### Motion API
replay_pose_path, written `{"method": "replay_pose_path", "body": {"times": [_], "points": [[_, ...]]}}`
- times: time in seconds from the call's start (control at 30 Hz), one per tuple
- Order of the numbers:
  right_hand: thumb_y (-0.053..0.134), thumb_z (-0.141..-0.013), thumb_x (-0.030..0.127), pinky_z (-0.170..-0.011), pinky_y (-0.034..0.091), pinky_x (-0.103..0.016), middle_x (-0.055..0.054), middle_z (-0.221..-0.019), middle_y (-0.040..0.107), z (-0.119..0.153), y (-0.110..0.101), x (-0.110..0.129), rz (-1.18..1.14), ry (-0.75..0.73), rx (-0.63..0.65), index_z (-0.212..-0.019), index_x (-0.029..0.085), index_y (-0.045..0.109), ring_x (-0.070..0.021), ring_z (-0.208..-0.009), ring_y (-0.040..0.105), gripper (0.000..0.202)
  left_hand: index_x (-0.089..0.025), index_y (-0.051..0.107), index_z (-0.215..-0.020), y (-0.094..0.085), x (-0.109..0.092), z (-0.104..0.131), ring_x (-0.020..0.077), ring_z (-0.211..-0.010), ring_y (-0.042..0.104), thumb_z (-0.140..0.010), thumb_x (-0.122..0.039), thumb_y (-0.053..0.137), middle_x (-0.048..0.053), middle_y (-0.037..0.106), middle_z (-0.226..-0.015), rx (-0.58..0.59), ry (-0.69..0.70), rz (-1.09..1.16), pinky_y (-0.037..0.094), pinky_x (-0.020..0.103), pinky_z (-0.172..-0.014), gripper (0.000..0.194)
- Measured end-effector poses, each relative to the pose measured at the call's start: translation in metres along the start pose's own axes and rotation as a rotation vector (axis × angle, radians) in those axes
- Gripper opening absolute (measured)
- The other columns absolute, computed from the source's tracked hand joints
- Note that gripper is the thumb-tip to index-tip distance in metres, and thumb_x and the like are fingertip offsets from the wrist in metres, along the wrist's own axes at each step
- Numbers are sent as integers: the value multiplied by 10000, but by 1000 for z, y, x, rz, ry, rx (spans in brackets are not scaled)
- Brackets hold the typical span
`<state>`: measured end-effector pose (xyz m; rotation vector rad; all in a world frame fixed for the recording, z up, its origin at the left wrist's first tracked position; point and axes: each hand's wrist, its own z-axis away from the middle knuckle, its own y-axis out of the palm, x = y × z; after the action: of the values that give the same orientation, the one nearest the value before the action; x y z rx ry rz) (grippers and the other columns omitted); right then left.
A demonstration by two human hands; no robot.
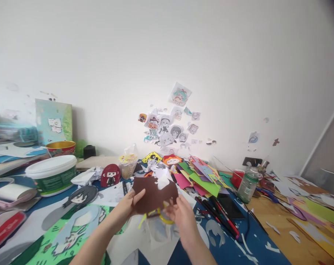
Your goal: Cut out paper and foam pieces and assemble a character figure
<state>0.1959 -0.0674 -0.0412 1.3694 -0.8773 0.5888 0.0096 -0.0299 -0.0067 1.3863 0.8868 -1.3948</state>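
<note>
Sheet of brown paper (148,197) held up centrally, above the surface (266,252), in front of a loose heap of cut paper; white irregular shape at its upper edge, whether a gap or separate paper cannot be told; left hand (135,201) gripping the sheet's left side, thumb on the near face, fingers behind; right hand (183,217) at the lower right corner, fingers curled and blurred, so whether they pinch the edge cannot be told; yellow loop (167,219) just beside the right fingers, partly hidden, identity unclear.

Below the hands: white paper (144,239) over the blue part of the surface; left: green illustrated sheet (45,241), round dark-red character cutout (111,175), white-lidded tub (52,176) with green label.

Right: fanned stack of coloured paper (201,176); black and red pens (226,219) lying together; clear bottle (247,186) upright near the bare wood; behind, character drawings (180,94) cluster on the white wall (114,48).
</note>
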Motion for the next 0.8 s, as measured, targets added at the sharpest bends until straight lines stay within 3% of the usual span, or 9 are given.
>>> {"method": "replay_pose_path", "body": {"times": [0.17,0.33,0.4,0.5,0.57,0.67,0.73,0.8], "points": [[642,-613,613,-537,472,-316,-75,-717,702,35,-8,-25,284,-3,-22,-986,178,588,-196,-489,619,576,-179,541,-991,-16,-14,9,228,-839,648,-604,-435,714,72,687,-950,100,-4,-53,514,312,-719,495],[498,-691,689,-557,472,-285,-72,-736,690,66,-17,-11,590,-40,-23,-889,188,602,-180,-541,595,549,-193,542,-719,-26,-22,13,219,-681,641,-562,-455,722,23,673,-704,93,-42,-221,495,281,-562,355],[482,-718,669,-591,485,-279,-75,-775,688,72,-27,2,689,-57,-28,-859,200,603,-185,-587,598,505,-206,468,-601,-33,-21,13,184,-560,597,-554,-474,721,-18,599,-572,46,-26,-245,450,254,-470,371],[492,-715,658,-596,491,-270,-86,-797,687,76,-54,21,794,-187,-149,-859,204,606,-200,-626,604,490,-213,339,-523,-48,-14,11,95,-400,442,-558,-453,734,-75,446,-465,-19,13,-171,350,214,-375,463],[505,-714,642,-579,490,-263,-87,-818,687,77,-76,28,843,-229,-269,-857,209,612,-209,-649,611,468,-212,310,-526,-58,-11,9,71,-377,385,-568,-433,739,-86,399,-452,-65,46,-75,325,202,-360,485],[547,-695,608,-584,500,-265,-87,-829,690,77,-98,30,892,-193,-313,-859,214,625,-223,-674,627,434,-210,304,-535,-66,-9,4,68,-394,406,-572,-419,745,-86,403,-453,-150,113,114,344,188,-369,490],[556,-706,569,-604,507,-267,-91,-845,688,75,-97,28,927,-188,-291,-870,215,632,-235,-724,634,397,-212,289,-531,-66,-9,0,76,-417,436,-579,-404,745,-84,412,-452,-205,152,218,375,189,-386,497],[553,-729,514,-633,507,-279,-90,-875,677,73,-84,26,996,-209,-227,-885,226,642,-241,-767,626,339,-215,267,-525,-65,-10,-4,88,-439,466,-584,-382,743,-84,409,-442,-263,172,271,408,198,-407,508]]}}
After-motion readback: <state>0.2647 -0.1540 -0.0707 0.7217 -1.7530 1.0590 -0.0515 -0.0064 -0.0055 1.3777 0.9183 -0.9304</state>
